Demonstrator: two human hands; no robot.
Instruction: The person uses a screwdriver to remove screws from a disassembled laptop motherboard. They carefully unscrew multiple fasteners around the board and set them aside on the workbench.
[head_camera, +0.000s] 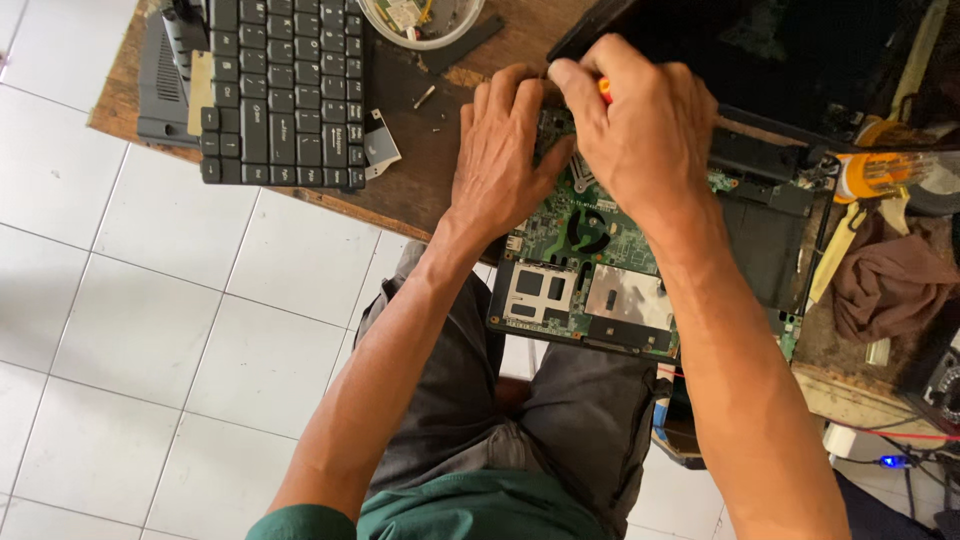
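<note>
Table: a worn brown wooden top, crowded with laptop parts; its near edge overhangs a white tiled floor.
Laptop shell: a black, opened case lies at the far right of the table, dark and stripped, with the board drawn partly out of it toward the person.
Keyboard: a black laptop keyboard, already taken off, lies flat at the far left, well apart from the hands.
Circuit board: the green board with its round black fan sits bare between the hands and the person's lap, its near edge jutting past the table edge; judging by this, the cover and keyboard are off, while the board itself seems not yet free.
Brown rag: crumpled at the right, beside a yellow-handled tool.
Left hand: fingers spread, pressed flat on the far end of the board, steadying it.
Right hand: grip pinched together around a small screwdriver; only an orange bit of its handle shows, tip hidden at the board's far edge.
Bowl: a pale round dish holding small parts, at the top.
Loose screws: a few lie on the bare wood near the left hand.
</note>
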